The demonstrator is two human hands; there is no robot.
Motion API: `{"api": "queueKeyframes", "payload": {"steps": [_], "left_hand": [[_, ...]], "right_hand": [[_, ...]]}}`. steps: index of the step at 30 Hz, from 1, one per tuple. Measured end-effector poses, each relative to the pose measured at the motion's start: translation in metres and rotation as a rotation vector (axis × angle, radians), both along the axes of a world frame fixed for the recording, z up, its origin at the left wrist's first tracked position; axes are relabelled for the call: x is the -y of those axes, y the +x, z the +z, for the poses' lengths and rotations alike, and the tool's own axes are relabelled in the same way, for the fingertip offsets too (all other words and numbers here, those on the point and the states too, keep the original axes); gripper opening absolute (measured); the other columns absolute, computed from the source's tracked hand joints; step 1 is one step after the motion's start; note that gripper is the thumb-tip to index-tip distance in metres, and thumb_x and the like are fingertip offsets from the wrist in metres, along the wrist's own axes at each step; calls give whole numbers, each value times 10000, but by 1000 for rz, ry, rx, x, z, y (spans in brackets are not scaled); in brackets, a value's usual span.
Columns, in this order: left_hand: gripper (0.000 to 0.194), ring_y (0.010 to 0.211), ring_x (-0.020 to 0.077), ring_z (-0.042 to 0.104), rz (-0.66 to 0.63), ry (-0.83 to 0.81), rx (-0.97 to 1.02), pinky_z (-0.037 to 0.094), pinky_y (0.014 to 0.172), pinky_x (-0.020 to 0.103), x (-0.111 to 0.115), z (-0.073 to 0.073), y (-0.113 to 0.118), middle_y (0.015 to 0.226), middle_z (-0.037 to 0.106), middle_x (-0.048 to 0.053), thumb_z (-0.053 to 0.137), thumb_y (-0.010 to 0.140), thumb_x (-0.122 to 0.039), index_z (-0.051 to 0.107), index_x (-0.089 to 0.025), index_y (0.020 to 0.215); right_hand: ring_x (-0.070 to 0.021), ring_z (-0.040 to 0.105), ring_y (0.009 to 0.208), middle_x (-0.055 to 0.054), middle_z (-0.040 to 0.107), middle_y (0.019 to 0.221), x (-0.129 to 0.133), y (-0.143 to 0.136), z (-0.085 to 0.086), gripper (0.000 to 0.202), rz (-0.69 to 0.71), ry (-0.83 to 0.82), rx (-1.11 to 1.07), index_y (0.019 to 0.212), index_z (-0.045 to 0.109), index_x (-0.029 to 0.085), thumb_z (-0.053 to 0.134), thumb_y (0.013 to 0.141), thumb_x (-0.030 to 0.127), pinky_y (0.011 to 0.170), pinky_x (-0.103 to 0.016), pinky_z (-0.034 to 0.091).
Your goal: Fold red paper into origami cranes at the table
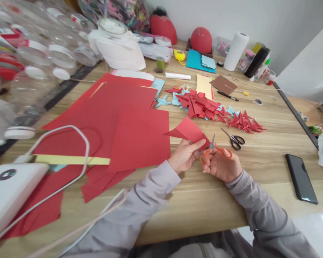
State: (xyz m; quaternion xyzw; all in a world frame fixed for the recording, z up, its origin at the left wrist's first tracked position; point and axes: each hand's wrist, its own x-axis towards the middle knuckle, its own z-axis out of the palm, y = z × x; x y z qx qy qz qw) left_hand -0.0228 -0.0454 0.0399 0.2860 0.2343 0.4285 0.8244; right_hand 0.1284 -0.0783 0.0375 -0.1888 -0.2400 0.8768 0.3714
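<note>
My left hand (187, 154) pinches a folded piece of red paper (190, 129) between thumb and fingers, its far end raised off the table. Close by on the right, my right hand (223, 165) has its fingers through the handles of orange-handled scissors (212, 146). Their short blades point up and away, by the paper's right corner; whether they touch it I cannot tell. Just beyond my right hand lies a second pair of scissors with black handles (236, 141). Large red paper sheets (142, 139) are stacked left of my left hand.
Folded red paper stars (201, 104) and light blue ones (163, 101) lie in a heap beyond my hands. A phone (301, 179) rests at the right. A white device (16, 193) with a cable (87, 150) occupies the left, near plastic bottles (27, 93). A paper roll (236, 52) stands behind.
</note>
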Motion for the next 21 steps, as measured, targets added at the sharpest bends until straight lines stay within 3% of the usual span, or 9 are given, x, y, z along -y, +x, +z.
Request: {"api": "queueKeyframes", "payload": {"steps": [10,21], "left_hand": [[220,573,158,649,34,-53,7,541,518,253,-1,10,-3,770,691,74,736,646,-187,563,-110,759],[190,590,166,658,43,-75,13,546,508,256,1,5,-2,762,687,73,719,666,-186,569,-104,747]], "right_hand": [[-157,604,736,-34,579,787,2,0,2,445,26,19,-6,943,546,119,632,701,482,693,-299,483],[-160,592,734,-34,586,788,1,1,2,452,20,16,9,952,558,131,632,690,491,686,-305,487]]}}
